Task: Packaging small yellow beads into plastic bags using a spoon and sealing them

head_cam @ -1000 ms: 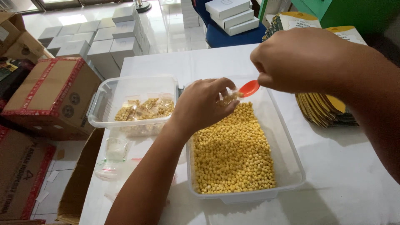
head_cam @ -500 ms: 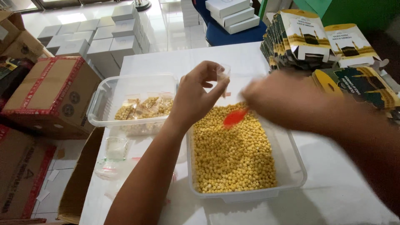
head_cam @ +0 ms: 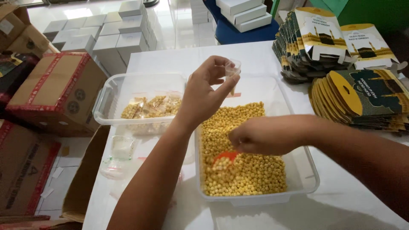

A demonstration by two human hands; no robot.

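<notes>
Down from its blurred sweep over the heap, the right hand (head_cam: 267, 135) has carried the orange spoon (head_cam: 224, 156) into the yellow pellets (head_cam: 238, 149), while the left hand has lifted the little bag slightly higher.

Taking the clear pellet tub (head_cam: 304, 164) as landmark: to its left stands a second clear tub (head_cam: 111, 91) holding filled sachets (head_cam: 151, 106), with cardboard cartons (head_cam: 55, 91) beyond that. Above the tub's far end, the left hand (head_cam: 204, 96) pinches a small clear plastic bag (head_cam: 232, 70) between thumb and forefinger, the other fingers curled loosely. The bag looks very light, limp and slippery, so it is probably best gripped at its open rim, as it is now. Over the tub's near half, the right hand is closed around the spoon handle, bowl buried among the pellets, which seem small, hard and apt to roll. Right of the tub lie stacks of flat printed cartons (head_cam: 358, 91).
</notes>
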